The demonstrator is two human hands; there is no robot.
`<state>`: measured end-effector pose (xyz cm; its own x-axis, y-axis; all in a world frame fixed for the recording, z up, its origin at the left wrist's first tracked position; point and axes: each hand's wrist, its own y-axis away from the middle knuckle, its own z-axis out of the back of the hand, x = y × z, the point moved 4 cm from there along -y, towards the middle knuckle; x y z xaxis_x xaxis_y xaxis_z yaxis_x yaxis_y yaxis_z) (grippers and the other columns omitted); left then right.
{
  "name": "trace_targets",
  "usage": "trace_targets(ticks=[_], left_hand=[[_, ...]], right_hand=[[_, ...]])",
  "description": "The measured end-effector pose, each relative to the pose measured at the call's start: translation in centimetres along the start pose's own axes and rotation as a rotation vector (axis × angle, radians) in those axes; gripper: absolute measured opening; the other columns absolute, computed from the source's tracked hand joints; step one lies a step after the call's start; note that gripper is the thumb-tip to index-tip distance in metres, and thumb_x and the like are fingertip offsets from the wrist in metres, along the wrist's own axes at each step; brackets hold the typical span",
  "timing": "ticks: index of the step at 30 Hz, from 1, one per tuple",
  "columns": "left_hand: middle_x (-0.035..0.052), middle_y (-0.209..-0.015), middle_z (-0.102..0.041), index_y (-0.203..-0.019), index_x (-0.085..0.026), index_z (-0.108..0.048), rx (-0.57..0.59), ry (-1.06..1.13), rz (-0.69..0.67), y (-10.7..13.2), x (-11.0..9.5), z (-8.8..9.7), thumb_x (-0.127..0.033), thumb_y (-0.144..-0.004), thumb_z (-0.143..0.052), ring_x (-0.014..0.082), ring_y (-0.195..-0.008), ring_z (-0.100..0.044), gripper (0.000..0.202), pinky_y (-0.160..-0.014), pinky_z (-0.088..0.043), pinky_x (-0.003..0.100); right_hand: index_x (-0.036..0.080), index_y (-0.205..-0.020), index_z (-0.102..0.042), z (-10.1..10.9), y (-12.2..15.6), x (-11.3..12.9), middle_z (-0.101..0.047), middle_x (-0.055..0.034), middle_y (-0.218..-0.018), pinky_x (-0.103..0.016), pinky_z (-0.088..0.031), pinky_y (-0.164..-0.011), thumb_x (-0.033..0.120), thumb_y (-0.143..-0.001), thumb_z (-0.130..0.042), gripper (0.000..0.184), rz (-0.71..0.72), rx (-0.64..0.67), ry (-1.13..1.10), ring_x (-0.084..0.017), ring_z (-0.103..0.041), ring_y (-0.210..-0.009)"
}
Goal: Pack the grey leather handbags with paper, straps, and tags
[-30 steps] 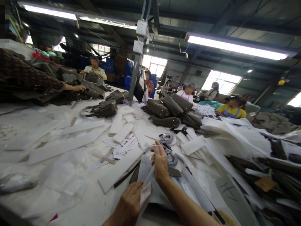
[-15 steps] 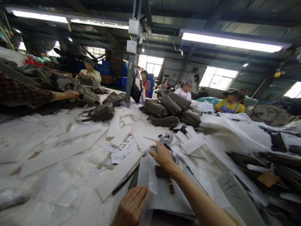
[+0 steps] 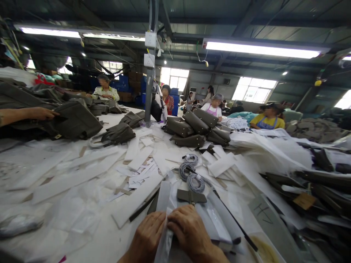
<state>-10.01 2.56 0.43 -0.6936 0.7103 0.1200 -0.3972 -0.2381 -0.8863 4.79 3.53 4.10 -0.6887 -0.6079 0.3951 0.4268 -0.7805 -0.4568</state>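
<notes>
Evidently the white wrapping [image 3: 163,244] is drawn between both hands so that its edge lies taut and straight. It runs along the left side of a grey-covered bundle [image 3: 215,215], which sits at one o'clock from the wearer. The left hand [image 3: 149,232], at seven o'clock of the bundle, lies palm down with fingers bent against the edge; its thumb is hidden, so whether it pinches or presses I cannot tell. The right hand [image 3: 189,230] arches over from five o'clock, fingers curled closed on the wrapping. The dark flap [image 3: 192,196] and coiled straps [image 3: 196,182] lie at twelve o'clock from it, probably set there to keep clear.
</notes>
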Motion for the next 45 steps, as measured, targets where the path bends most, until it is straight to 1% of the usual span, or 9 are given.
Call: trace_targets(ticks=[6,11,17,20,25,32,38,42,45], left_hand=[[0.0099,-0.099,-0.073,-0.106,-0.01,-0.066,0.102,-0.015,-0.035,0.1,0.0,0.0,-0.005,-0.095,-0.037,0.0189,-0.094,-0.069,0.031,-0.083,-0.058,0.031],[0.0113,-0.099,-0.072,-0.106,-0.01,-0.066,0.177,0.035,0.026,-0.1,-0.2,0.2,-0.012,-0.098,-0.036,0.0205,-0.092,-0.069,0.031,-0.083,-0.059,0.034],[0.0135,-0.103,-0.071,-0.109,-0.008,-0.065,0.268,0.063,0.052,-0.4,-0.3,0.2,-0.012,-0.098,-0.04,0.021,-0.096,-0.068,0.027,-0.084,-0.058,0.035],[0.0136,-0.102,-0.071,-0.11,-0.007,-0.064,0.282,0.064,0.062,-0.6,-0.3,0.2,-0.012,-0.098,-0.041,0.0201,-0.095,-0.068,0.026,-0.084,-0.058,0.035],[0.0138,-0.101,-0.071,-0.106,-0.006,-0.063,0.25,0.066,0.067,-0.6,-0.4,0.4,-0.012,-0.098,-0.038,0.0217,-0.096,-0.067,0.027,-0.085,-0.058,0.036],[0.0113,-0.102,-0.069,-0.116,-0.007,-0.058,0.262,0.104,0.135,-0.9,-0.2,0.6,-0.011,-0.097,-0.044,0.0202,-0.097,-0.066,0.024,-0.087,-0.057,0.034],[0.0084,-0.104,-0.069,-0.137,-0.014,-0.047,0.276,0.12,0.094,-1.1,-0.3,0.8,-0.012,-0.097,-0.047,0.0173,-0.099,-0.066,0.04,-0.086,-0.057,0.032],[0.0101,-0.104,-0.069,-0.128,-0.013,-0.055,0.29,0.099,0.11,-0.9,0.0,0.7,-0.013,-0.097,-0.047,0.0179,-0.098,-0.066,0.032,-0.086,-0.058,0.033],[0.0089,-0.102,-0.069,-0.119,-0.015,-0.06,0.228,0.115,0.15,-0.8,0.8,0.9,-0.01,-0.095,-0.047,0.0176,-0.096,-0.066,0.028,-0.084,-0.058,0.033]], right_hand=[[0.024,-0.112,-0.059,1.1,0.0,0.3,-0.07,-0.003,-0.098,-0.034,-0.047,-0.078,0.011,-0.074,-0.077,0.044,0.048,-0.15,0.031,-0.024,-0.062,-0.089],[0.022,-0.094,-0.06,3.0,1.1,2.4,-0.065,-0.0029,-0.086,-0.035,-0.046,-0.076,0.01,-0.088,-0.06,0.014,0.241,-0.219,-0.032,-0.019,-0.06,-0.082],[0.021,-0.1,-0.062,5.0,3.7,2.3,-0.068,-0.0041,-0.089,-0.04,-0.047,-0.09,0.004,-0.087,-0.059,0.021,0.284,-0.234,-0.025,-0.019,-0.063,-0.09],[0.023,-0.11,-0.063,4.5,4.2,1.9,-0.07,-0.0053,-0.099,-0.043,-0.045,-0.098,0.008,-0.088,-0.06,0.026,0.28,-0.155,0.069,-0.022,-0.063,-0.102],[0.021,-0.132,-0.056,1.6,3.5,1.8,-0.065,-0.0091,-0.126,-0.048,-0.04,-0.107,0.014,-0.094,-0.05,0.039,0.314,-0.014,0.254,-0.025,-0.057,-0.12],[0.017,-0.128,-0.055,0.6,2.6,0.6,-0.07,-0.0092,-0.111,-0.039,-0.049,-0.092,0.01,-0.097,-0.041,0.035,0.278,-0.043,0.189,-0.02,-0.063,-0.101],[0.018,-0.114,-0.063,0.6,1.7,0.7,-0.07,-0.008,-0.1,-0.039,-0.052,-0.08,0.01,-0.094,-0.044,0.028,0.218,-0.027,0.175,-0.022,-0.064,-0.088],[0.021,-0.123,-0.061,2.7,1.9,1.2,-0.071,-0.0091,-0.107,-0.039,-0.054,-0.084,0.011,-0.092,-0.048,0.035,0.237,-0.1,0.151,-0.022,-0.066,-0.095],[0.025,-0.127,-0.06,4.7,4.0,1.5,-0.073,-0.0077,-0.106,-0.038,-0.056,-0.085,0.01,-0.087,-0.057,0.043,0.361,-0.188,0.114,-0.023,-0.069,-0.097]])
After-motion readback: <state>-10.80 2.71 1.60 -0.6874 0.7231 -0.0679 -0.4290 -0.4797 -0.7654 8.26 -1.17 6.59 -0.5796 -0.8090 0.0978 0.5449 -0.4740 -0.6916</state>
